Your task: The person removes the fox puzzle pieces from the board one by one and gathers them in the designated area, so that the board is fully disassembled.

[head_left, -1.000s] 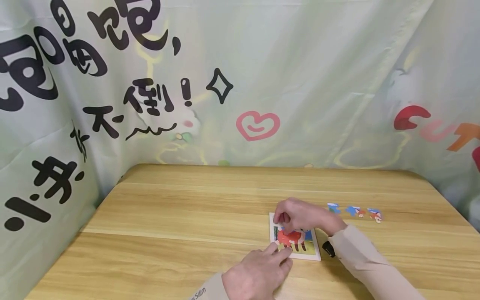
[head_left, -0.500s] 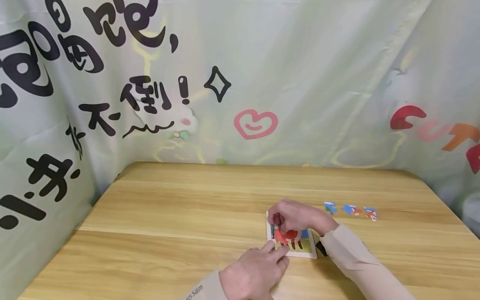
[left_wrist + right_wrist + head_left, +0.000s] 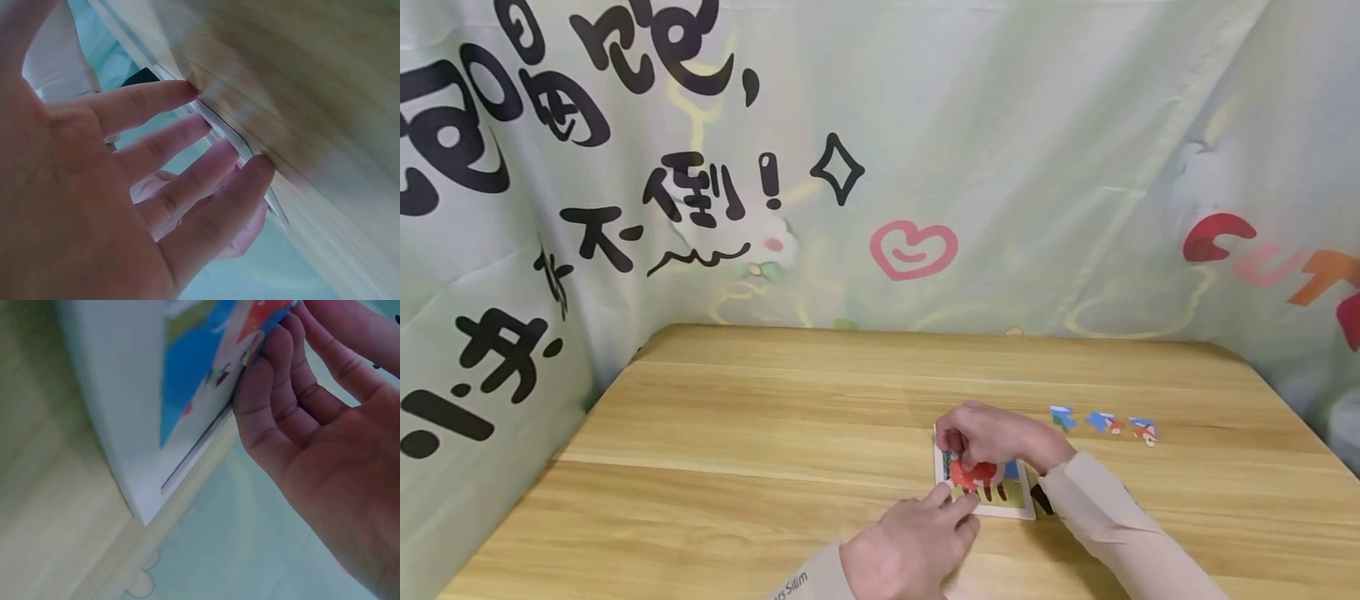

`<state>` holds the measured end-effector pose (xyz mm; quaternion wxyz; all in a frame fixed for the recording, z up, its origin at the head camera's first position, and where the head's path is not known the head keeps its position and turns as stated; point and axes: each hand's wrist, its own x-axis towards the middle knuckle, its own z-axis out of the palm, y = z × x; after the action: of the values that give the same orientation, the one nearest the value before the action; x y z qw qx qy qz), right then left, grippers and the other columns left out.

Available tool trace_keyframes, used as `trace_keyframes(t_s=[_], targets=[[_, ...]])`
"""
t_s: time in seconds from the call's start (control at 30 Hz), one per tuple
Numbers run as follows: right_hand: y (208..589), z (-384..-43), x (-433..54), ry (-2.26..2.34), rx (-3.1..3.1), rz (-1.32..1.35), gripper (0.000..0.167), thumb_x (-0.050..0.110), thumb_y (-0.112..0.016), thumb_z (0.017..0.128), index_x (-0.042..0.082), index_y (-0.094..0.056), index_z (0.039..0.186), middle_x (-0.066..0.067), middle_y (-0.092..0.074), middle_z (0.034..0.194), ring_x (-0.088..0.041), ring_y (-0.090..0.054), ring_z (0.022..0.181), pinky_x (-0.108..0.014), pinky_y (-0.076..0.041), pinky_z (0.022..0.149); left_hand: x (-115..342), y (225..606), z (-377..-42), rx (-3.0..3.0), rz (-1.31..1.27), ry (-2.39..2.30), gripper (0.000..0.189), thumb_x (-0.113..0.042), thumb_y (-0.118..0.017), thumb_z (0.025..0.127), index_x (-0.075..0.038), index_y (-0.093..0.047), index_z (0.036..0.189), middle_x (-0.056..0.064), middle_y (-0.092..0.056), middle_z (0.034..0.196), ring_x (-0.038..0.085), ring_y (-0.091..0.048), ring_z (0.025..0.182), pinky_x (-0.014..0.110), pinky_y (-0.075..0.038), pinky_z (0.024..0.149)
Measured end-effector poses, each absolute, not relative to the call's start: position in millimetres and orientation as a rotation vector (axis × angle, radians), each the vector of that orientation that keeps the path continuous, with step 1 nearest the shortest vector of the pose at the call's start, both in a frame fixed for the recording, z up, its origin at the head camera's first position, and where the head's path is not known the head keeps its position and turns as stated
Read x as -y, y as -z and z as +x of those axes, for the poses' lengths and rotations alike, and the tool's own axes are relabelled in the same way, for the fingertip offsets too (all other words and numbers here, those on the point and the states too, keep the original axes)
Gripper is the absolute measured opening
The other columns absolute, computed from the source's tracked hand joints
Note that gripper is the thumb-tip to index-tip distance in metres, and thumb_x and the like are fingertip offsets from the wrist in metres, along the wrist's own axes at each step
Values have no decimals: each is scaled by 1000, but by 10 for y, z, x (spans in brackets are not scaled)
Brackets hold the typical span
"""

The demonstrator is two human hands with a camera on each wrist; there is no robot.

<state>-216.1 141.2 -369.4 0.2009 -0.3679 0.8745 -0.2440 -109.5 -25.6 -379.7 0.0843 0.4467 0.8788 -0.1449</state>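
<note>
A small jigsaw puzzle (image 3: 1017, 497) in a white frame, with a red animal picture, lies on the table in the head view. Over its upper left part my right hand (image 3: 996, 433) bends down with curled fingers, pinching a puzzle piece that they mostly hide. The right wrist view shows those fingertips low against the picture, beside an unfilled strip of the white tray (image 3: 147, 500). My left hand (image 3: 917, 537) rests its extended fingers on the frame's near edge; in the left wrist view its fingers (image 3: 206, 219) are spread along that edge.
Three loose puzzle pieces lie in a row right of the puzzle: a blue-green one (image 3: 1062, 417), a blue and orange one (image 3: 1105, 422) and one with a fox-like face (image 3: 1145, 431). A small black object (image 3: 1042, 498) sits by my right sleeve. Printed cloth (image 3: 1037, 167) hangs behind the table.
The whole head view has shifted slightly. My right fingers have settled a little lower over the puzzle's upper left part; the left hand keeps its place on the edge.
</note>
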Motion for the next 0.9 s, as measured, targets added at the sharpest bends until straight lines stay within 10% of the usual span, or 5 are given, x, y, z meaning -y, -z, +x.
trace_keyframes(t_s=[0.6, 0.9], targets=[[3727, -2099, -1458, 837, -2290, -959, 40, -30, -44, 76, 7, -58, 82, 0, -54, 75, -7, -51, 58, -20, -45, 46, 252, 3788, -1089, -2655, 1369, 459, 84, -79, -62, 81, -22, -56, 143, -11, -39, 152, 9, -39, 125, 19, -51, 76], [3682, -2087, -1434, 709, -2408, -1022, 40, -27, -63, 75, 6, -65, 98, 1, -55, 86, -10, -53, 71, -23, -52, 54, 242, 3791, -1118, -2614, 1329, 438, 84, -78, -58, 84, -24, -52, 147, -12, -36, 155, 9, -37, 128, 22, -52, 82]])
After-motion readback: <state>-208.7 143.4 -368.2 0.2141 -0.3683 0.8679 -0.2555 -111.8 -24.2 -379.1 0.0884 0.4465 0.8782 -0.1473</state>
